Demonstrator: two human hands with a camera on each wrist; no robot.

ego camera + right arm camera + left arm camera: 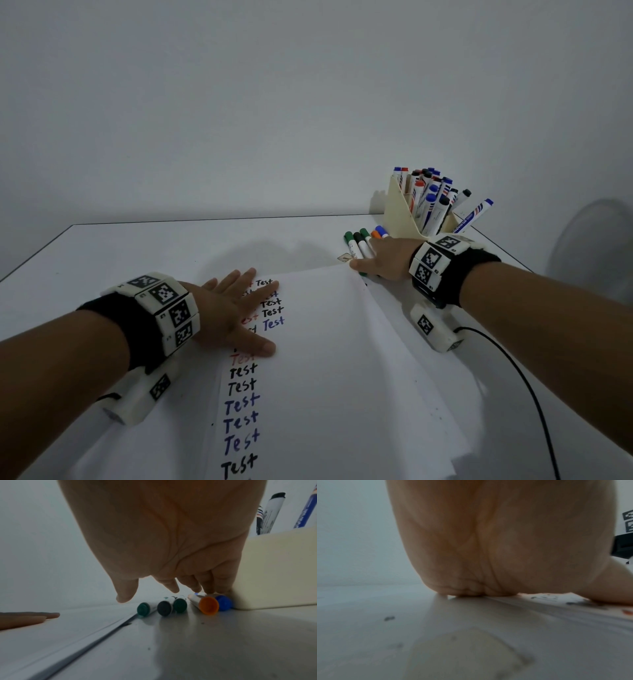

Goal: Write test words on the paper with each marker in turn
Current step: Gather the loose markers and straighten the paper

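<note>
Already the paper (pixel 329 342) across the lower middle of the head view carries a long column of "Test" words (pixel 241 404) in black, blue and red, with a second, shorter column begun beside it near the frame's centre; most of the sheet is still blank. The left hand (pixel 236 308) lies flat on the writing, fingers spread and straight, holding nothing. At right of centre the right hand (pixel 383 260) reaches over a row of loose markers (pixel 358 245) lying beside a cream holder (pixel 399 212) crowded with more markers, so I judge plenty remain to try.

From the left wrist view, only the palm shows, its heel pressed on the table, with smudged ink marks at lower right.

From the right wrist view, the fingers (pixel 208 586) hang down, apart and only loosely bent. Their tips are touching the orange-capped marker (pixel 208 605) at lower centre, beside a blue cap (pixel 223 602) against the holder; nothing is gripped yet. Two green caps and a black one lie just left.
</note>
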